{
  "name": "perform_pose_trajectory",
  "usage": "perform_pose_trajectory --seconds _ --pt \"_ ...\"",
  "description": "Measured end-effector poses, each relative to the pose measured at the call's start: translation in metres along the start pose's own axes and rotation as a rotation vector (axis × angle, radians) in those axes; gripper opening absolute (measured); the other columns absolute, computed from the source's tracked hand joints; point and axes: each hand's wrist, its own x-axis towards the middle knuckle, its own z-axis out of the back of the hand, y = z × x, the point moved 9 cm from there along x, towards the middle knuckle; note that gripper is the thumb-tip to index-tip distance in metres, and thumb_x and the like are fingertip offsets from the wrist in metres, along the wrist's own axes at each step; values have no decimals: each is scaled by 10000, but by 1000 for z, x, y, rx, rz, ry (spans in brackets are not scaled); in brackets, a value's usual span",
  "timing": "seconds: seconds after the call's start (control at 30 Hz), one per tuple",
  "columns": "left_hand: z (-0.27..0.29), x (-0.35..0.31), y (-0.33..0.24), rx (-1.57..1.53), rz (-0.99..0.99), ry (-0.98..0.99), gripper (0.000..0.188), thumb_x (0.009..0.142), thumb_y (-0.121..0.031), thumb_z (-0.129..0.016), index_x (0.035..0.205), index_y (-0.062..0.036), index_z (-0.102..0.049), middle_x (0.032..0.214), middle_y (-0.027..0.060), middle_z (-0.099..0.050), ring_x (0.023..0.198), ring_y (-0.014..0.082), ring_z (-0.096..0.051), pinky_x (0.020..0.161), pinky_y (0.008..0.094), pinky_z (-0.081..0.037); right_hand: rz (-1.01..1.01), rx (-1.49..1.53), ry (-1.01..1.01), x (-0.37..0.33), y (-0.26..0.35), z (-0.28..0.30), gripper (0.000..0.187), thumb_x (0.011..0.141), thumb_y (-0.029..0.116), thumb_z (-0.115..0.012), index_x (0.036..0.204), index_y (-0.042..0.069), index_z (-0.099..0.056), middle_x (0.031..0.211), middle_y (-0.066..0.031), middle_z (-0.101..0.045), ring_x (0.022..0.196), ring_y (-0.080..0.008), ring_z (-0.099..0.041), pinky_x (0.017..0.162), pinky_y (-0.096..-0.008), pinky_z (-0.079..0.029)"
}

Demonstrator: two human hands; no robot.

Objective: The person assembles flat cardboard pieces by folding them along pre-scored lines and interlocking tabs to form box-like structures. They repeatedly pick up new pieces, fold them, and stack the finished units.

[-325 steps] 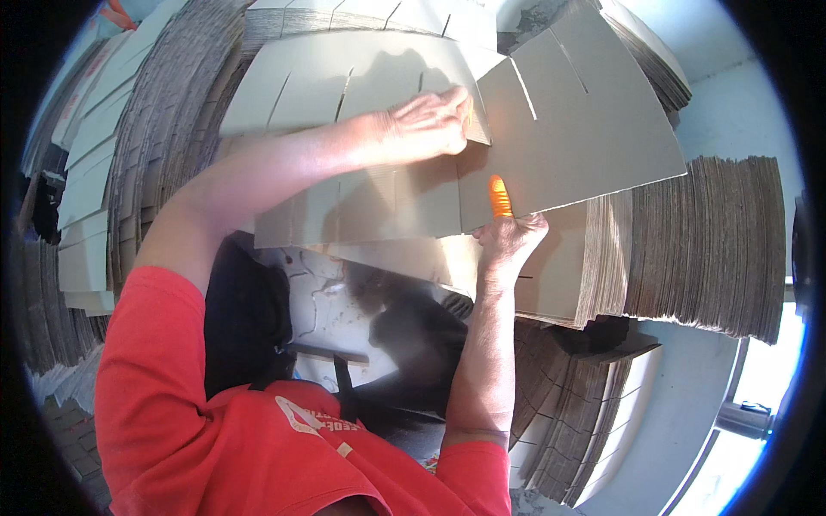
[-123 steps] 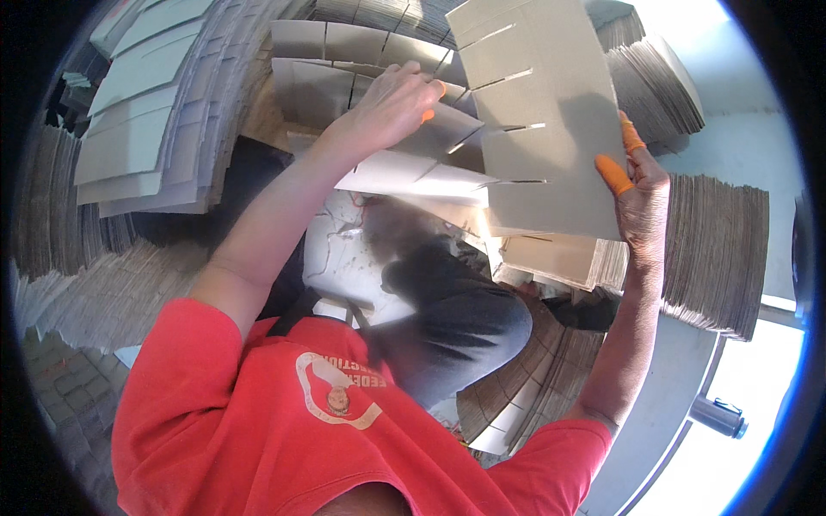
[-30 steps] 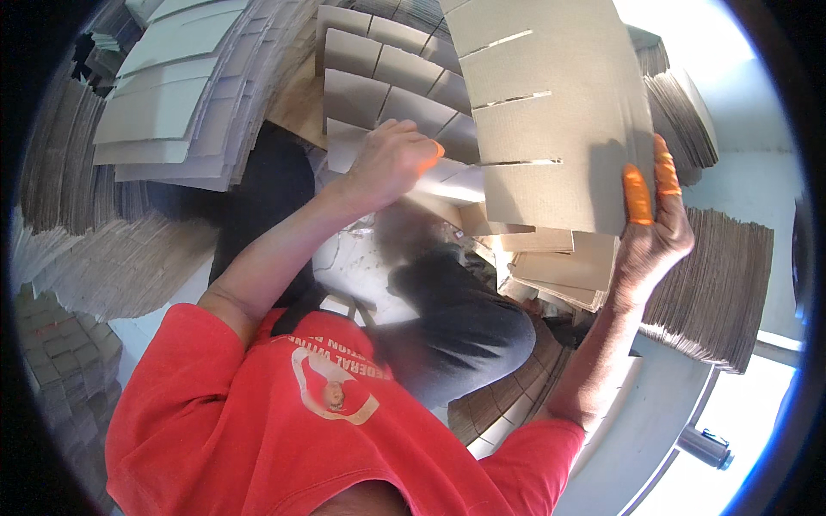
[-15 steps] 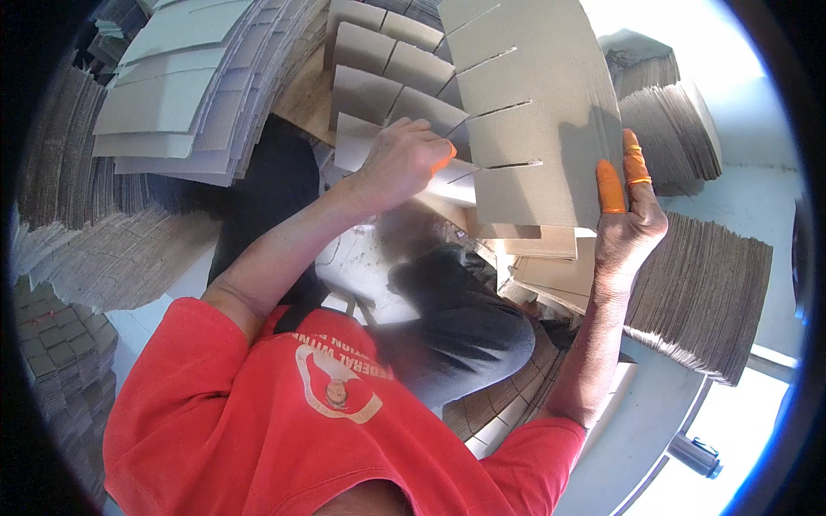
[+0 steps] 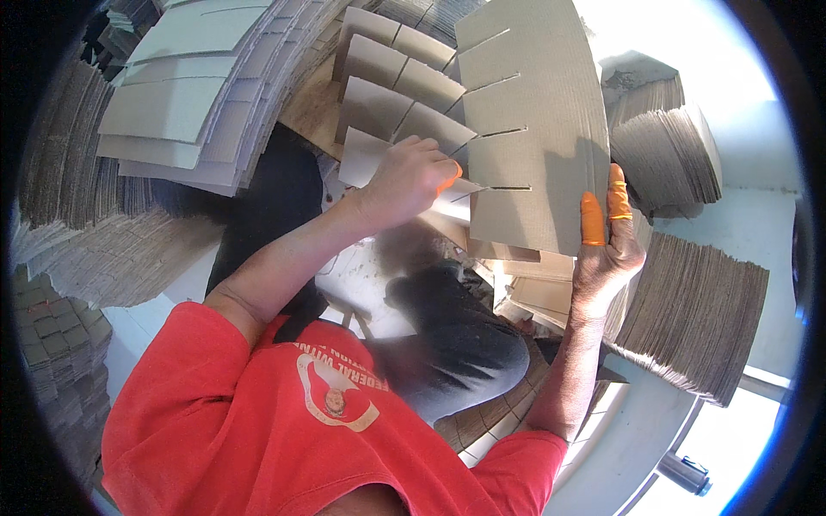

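A large brown cardboard sheet (image 5: 538,120) with several slots along its left edge stands upright in front of me. My right hand (image 5: 609,258) grips its right edge, with orange finger covers on two fingers. Left of the sheet, several cardboard divider strips (image 5: 379,105) stand in a row. Their right ends meet the sheet's slotted edge, and the nearest strip's corner lies at the lowest slot. My left hand (image 5: 411,176) is closed round the nearest strip, an orange cover showing on one finger. Its fingertips are partly hidden.
Slotted cardboard sheets (image 5: 172,95) are piled at the far left. Thick cardboard stacks (image 5: 688,314) stand at the right, with another stack (image 5: 667,142) behind. More cardboard pieces (image 5: 60,344) are piled at the lower left. A dark cylinder (image 5: 686,473) lies at the lower right.
My right hand has brought the slotted sheet leftward and a little toward me, so its slots now meet the strips' ends. My left hand has stayed on the nearest strip.
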Motion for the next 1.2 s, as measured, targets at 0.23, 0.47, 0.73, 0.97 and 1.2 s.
perform_pose_trajectory --seconds 0.23,0.47,0.73,0.97,1.2 --pt "0 1 3 -5 -9 -65 64 711 -37 -611 744 -89 -627 655 38 -569 712 226 -566 638 360 -426 76 1 7 2 9 1 450 841 -13 -705 1279 60 -629 1077 -99 -728 704 -31 -586 633 -219 -490" --pt "1 0 3 -26 -12 -74 87 709 -32 -635 777 -84 -650 656 39 -557 708 224 -567 634 361 -429 50 -6 132 -2 7 -25 440 848 29 -718 1277 75 -631 1023 -79 -730 727 -20 -597 652 -203 -499" --pt "-1 5 2 -15 -26 -51 62 711 -61 -634 768 -87 -642 664 44 -567 701 228 -574 634 359 -434 82 -32 588 -56 -1 -129 589 819 85 -744 1368 61 -533 712 -153 -626 631 -239 -644 601 -344 -524" --pt "7 6 -1 -13 -50 -13 219 722 -102 -738 931 -50 -697 868 84 -685 838 247 -633 729 368 -492 71 -259 168 -34 -18 -45 467 844 134 -719 1293 103 -598 926 -122 -674 770 -296 -652 712 -386 -547" --pt "40 6 -15 81 -28 -60 421 700 -139 -801 1101 -65 -697 1079 79 -686 1064 247 -596 892 365 -466 -618 -1051 376 -135 -239 60 512 780 323 -753 1135 22 -540 1080 -175 -591 1069 -357 -554 874 -466 -474"
